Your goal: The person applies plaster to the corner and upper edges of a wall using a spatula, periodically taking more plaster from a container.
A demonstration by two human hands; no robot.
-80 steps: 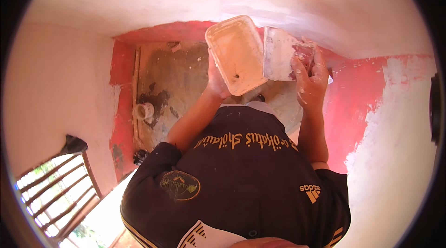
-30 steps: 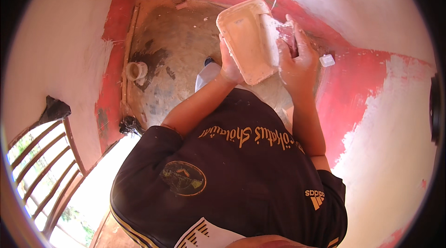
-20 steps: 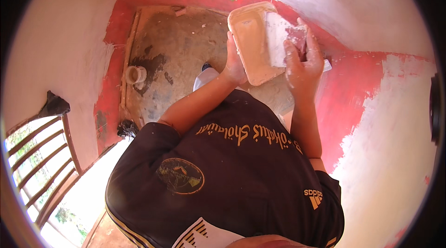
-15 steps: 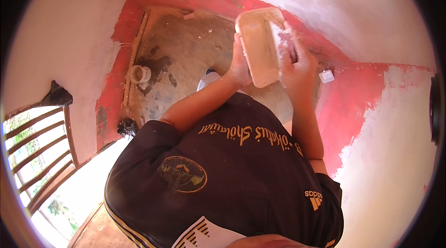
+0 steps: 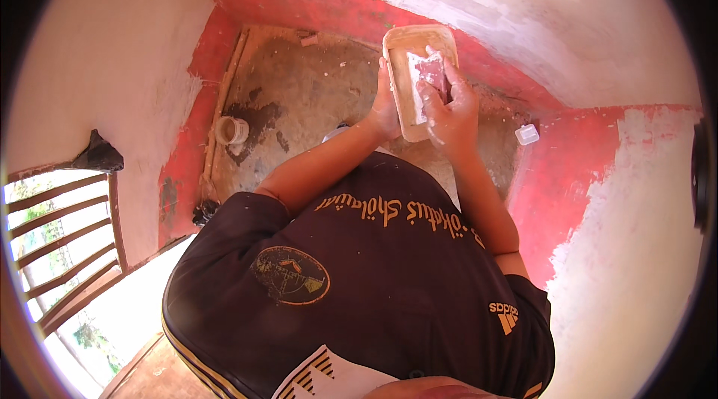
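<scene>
My left hand (image 5: 384, 113) grips the near left side of a long, shallow tan tub (image 5: 402, 47), held out in front of my chest. Inside it, a pale brownish coating covers the bottom. My right hand (image 5: 456, 111) is closed on a flat reddish scraper (image 5: 434, 76) with white paste along its edges. The scraper lies over the inside of the tub, toward its right side; I cannot tell whether it touches the bottom. White smears mark the fingers of my right hand.
A whitish bucket (image 5: 230, 130) sits on the stained floor (image 5: 307, 74) at left, beside a dark wet patch. A small white container (image 5: 527, 134) is at right. Walls with a red lower band (image 5: 561, 167) surround the corner. At far left is a barred window (image 5: 63, 234) with black plastic (image 5: 99, 152) above.
My right hand has moved left from the tub's right rim, bringing the scraper over the inside, its flat face now showing. The tub sits slightly lower in view, still in my left hand.
</scene>
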